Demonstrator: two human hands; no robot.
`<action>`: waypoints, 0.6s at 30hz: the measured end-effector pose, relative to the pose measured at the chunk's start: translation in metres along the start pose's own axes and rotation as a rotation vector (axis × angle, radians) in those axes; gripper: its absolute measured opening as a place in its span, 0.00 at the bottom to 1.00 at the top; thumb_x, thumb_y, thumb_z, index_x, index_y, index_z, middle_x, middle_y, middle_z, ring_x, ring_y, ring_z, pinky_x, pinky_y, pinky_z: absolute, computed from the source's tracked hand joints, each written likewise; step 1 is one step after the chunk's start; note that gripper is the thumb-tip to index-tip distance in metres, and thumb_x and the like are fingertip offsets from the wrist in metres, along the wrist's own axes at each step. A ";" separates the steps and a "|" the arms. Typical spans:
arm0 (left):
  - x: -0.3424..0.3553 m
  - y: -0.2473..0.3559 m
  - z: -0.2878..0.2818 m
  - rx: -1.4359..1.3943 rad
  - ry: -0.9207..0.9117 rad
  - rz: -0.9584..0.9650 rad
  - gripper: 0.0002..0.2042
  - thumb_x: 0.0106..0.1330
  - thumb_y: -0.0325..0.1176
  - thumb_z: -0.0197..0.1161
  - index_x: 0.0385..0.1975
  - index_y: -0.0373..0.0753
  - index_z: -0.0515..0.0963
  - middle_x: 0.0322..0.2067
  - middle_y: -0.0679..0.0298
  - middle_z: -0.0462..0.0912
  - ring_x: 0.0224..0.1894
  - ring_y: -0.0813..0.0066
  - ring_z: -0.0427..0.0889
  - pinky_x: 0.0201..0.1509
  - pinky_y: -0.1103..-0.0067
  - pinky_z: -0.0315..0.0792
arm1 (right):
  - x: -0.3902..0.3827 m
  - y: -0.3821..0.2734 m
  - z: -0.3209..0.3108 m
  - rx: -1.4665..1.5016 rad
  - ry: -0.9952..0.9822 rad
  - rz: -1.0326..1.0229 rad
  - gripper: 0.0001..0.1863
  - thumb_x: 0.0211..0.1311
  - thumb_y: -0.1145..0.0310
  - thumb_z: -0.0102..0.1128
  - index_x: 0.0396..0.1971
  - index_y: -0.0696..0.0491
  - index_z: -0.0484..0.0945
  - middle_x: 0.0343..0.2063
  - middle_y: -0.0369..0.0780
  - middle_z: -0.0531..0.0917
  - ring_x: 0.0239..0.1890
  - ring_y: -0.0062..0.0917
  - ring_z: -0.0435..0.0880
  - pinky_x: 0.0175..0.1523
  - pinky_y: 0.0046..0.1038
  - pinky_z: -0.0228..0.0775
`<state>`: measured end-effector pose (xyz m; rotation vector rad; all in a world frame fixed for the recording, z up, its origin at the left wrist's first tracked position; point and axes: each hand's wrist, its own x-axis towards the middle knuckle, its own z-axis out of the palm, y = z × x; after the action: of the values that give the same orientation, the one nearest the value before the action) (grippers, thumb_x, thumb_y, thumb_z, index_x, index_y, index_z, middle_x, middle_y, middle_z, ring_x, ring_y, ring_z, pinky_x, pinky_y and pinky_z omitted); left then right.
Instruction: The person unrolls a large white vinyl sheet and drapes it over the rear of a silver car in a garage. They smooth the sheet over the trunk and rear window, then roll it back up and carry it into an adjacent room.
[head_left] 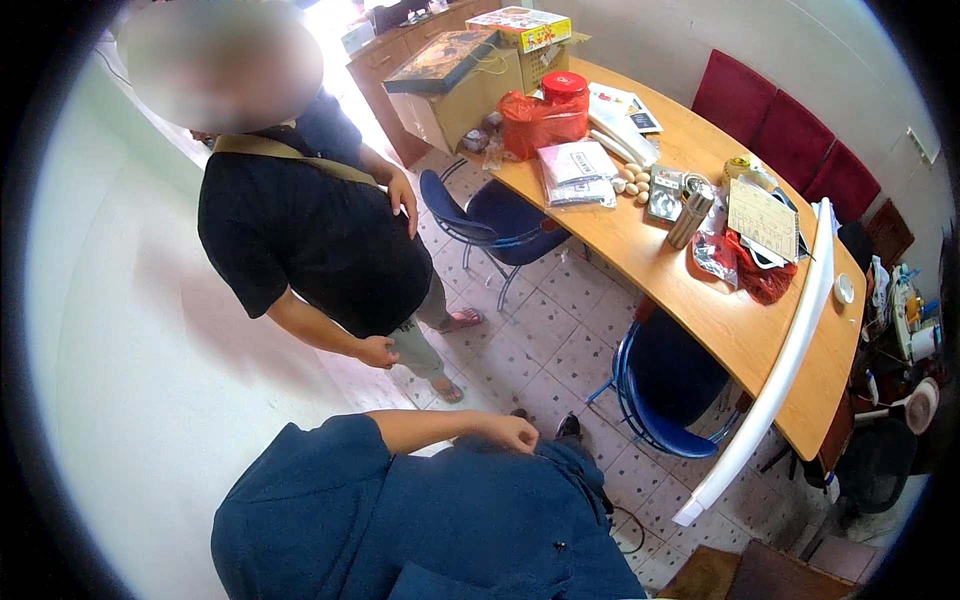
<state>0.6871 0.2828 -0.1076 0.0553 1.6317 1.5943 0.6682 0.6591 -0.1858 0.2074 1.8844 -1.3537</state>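
Observation:
My left hand (515,433) rests in front of my body, near my dark trousers. Its fingers are loosely curled in, and no object shows in it. My left arm crosses from the short dark blue sleeve (310,460). Nowhere in the picture does my right hand appear. Closest to my left hand on the table side stands a blue chair (665,385), tucked against the wooden table (640,260). A long white tube or strip (775,385) lies across the table's near end and juts out past its edge.
Another person in a black shirt (310,230) stands ahead on the left, both hands low. A second blue chair (500,215) stands beyond. The table bears a steel flask (691,217), eggs (633,183), a red bag (540,125), a notepad (763,215) and cardboard boxes (480,95).

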 end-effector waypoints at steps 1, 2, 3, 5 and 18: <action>-0.009 -0.002 -0.001 -0.040 0.023 -0.028 0.11 0.55 0.39 0.59 0.27 0.37 0.71 0.23 0.71 0.72 0.27 0.84 0.68 0.28 0.84 0.63 | -0.004 -0.006 -0.004 0.022 -0.009 0.014 0.33 0.53 0.42 0.42 0.53 0.50 0.61 0.51 0.45 0.65 0.50 0.37 0.66 0.44 0.42 0.65; -0.020 0.002 -0.006 -0.005 0.005 -0.040 0.11 0.55 0.39 0.59 0.26 0.38 0.70 0.21 0.71 0.71 0.23 0.85 0.67 0.24 0.85 0.62 | -0.009 -0.013 -0.010 0.045 -0.020 0.026 0.33 0.53 0.41 0.42 0.54 0.50 0.61 0.52 0.45 0.64 0.50 0.38 0.66 0.44 0.42 0.65; -0.031 0.005 -0.008 -0.038 0.017 -0.073 0.11 0.55 0.39 0.59 0.26 0.39 0.70 0.20 0.72 0.71 0.22 0.86 0.67 0.23 0.85 0.61 | -0.012 -0.023 -0.016 0.067 -0.033 0.037 0.34 0.53 0.41 0.41 0.54 0.50 0.61 0.52 0.45 0.64 0.50 0.38 0.65 0.44 0.43 0.65; -0.058 0.005 -0.006 -0.108 0.048 -0.136 0.11 0.55 0.39 0.59 0.25 0.39 0.69 0.19 0.72 0.70 0.21 0.86 0.66 0.22 0.85 0.60 | -0.021 -0.045 -0.027 0.119 -0.072 0.075 0.35 0.53 0.40 0.40 0.54 0.49 0.60 0.53 0.45 0.63 0.51 0.39 0.65 0.44 0.44 0.64; -0.177 -0.111 0.113 -0.243 0.296 -0.131 0.16 0.53 0.33 0.57 0.41 0.35 0.73 0.39 0.60 0.77 0.38 0.71 0.72 0.42 0.76 0.68 | 0.080 -0.243 0.032 -0.422 -0.832 0.391 0.43 0.49 0.31 0.37 0.59 0.46 0.54 0.59 0.46 0.53 0.57 0.47 0.56 0.49 0.51 0.61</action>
<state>0.9218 0.2540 -0.0930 -0.4241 1.6076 1.7474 0.4984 0.5065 -0.0660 -0.1783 1.2750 -0.5998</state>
